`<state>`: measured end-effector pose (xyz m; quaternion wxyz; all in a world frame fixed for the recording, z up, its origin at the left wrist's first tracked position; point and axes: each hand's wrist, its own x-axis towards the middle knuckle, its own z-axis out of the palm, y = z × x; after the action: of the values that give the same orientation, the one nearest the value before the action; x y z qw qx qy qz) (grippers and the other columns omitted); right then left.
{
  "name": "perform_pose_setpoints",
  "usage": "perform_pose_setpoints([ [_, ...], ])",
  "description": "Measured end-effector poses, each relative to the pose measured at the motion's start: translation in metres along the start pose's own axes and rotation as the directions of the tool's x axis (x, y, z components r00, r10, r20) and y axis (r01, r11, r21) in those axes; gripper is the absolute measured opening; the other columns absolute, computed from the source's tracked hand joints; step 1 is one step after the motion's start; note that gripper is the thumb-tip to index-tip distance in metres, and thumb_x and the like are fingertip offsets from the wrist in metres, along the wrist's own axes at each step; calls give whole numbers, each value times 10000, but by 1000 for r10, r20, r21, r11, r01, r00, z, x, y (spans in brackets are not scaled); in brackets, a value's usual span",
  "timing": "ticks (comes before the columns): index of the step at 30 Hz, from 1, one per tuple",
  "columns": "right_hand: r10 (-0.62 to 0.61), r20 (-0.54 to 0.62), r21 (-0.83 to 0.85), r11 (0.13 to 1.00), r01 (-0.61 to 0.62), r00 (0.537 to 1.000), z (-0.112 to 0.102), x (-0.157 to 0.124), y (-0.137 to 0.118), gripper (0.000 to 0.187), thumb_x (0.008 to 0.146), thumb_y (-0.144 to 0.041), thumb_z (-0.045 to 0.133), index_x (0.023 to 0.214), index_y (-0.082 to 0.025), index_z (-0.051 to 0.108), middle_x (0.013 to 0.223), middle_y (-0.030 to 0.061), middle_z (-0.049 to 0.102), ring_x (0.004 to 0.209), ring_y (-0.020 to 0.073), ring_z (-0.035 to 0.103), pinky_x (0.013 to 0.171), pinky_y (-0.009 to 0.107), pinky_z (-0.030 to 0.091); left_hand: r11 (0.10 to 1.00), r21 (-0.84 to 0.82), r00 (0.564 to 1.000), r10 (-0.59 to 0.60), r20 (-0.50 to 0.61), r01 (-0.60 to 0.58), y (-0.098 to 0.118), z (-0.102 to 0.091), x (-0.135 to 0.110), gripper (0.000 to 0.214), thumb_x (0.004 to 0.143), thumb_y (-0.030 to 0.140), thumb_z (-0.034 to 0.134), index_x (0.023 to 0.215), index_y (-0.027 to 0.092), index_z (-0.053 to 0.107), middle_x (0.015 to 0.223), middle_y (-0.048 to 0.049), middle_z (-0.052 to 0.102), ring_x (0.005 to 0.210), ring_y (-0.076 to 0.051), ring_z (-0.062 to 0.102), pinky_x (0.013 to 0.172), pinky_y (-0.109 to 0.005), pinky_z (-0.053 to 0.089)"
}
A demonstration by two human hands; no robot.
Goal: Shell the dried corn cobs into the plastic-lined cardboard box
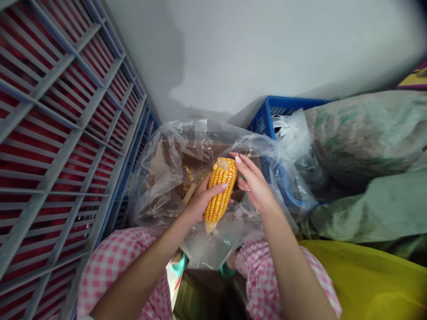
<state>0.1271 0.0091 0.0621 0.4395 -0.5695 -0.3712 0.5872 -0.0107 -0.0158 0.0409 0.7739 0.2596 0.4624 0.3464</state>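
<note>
A yellow ear of corn (219, 195) is in my left hand (202, 195), with the thumb across its front and the fingers behind it. Its pale, blunt end faces up and its pointed end tilts down toward me. My right hand (252, 181) is at the ear's upper right edge, fingers bent and fingertips by the kernels. A small bit of green (243, 178) shows between those fingers; what it belongs to is hidden. Below, a clear plastic bag (156, 171) lines a cardboard box (196, 153), holding loose kernels (188, 173) and a stripped cob (190, 194).
Slatted crates (63, 133) stand close on the left. At the right are a blue basket (263, 120) with white plastic bags (295, 138), a full woven sack (367, 129) and a yellow bag (370, 280). A white wall (233, 58) rises behind the box.
</note>
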Motion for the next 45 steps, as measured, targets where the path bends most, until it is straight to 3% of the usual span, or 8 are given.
perform_pose_setpoints([
  [5,53,161,119,990,-73,985,-1,-5,-2,391,712,-429,624,1051,-236,603,682,-47,516,382,5,193,358,181,107,999,-8,996,-41,76,42,-1,-3,1,529,610,395,696,1078,232,510,802,-21,632,585,-187,646,485,-281,514],
  [11,103,127,121,986,-119,987,2,-2,3,358,679,-404,668,988,-238,601,752,-38,584,398,-1,276,350,151,149,998,56,999,-23,39,21,-4,-3,3,510,657,396,673,1102,231,489,829,-24,631,582,-169,640,465,-244,490],
  [17,133,117,190,970,-154,984,2,-1,7,373,641,-391,707,953,-221,594,680,-56,554,357,-23,195,325,148,105,994,107,997,22,71,-30,-5,-2,3,500,678,394,669,1101,211,474,855,-10,618,593,-139,622,527,-250,494],
  [26,177,103,234,952,-197,979,3,0,15,412,618,-411,721,951,-216,579,629,-66,526,347,-25,186,310,139,90,972,229,997,30,64,-44,-6,-5,3,472,700,414,647,1085,194,485,916,-37,619,675,-141,605,610,-269,471],
  [32,185,-11,196,964,-180,983,10,2,21,480,536,-522,746,841,-200,563,601,-59,507,383,7,316,302,131,130,953,279,993,116,23,-117,-12,-5,5,454,664,349,688,1038,175,498,959,-48,602,781,-156,590,686,-279,467],
  [36,161,95,243,953,-180,982,6,2,12,521,620,-654,618,865,-194,607,620,-51,486,364,-16,215,309,131,114,982,168,995,78,55,-86,-7,-4,4,464,680,374,667,1069,186,498,974,-47,610,766,-156,597,665,-284,478],
  [41,158,133,301,934,-192,978,2,1,3,376,681,-494,665,898,-188,634,679,-53,486,369,-35,173,308,132,100,997,81,995,6,104,-14,3,-3,2,477,670,377,668,1075,190,498,902,-36,619,665,-149,606,606,-295,496],
  [45,215,115,271,933,-238,970,1,1,4,340,653,-430,700,880,-192,611,630,-72,459,363,-33,196,312,122,111,987,159,995,24,98,-40,-2,-6,5,512,656,370,694,1094,197,491,951,-36,607,704,-153,605,639,-307,499],
])
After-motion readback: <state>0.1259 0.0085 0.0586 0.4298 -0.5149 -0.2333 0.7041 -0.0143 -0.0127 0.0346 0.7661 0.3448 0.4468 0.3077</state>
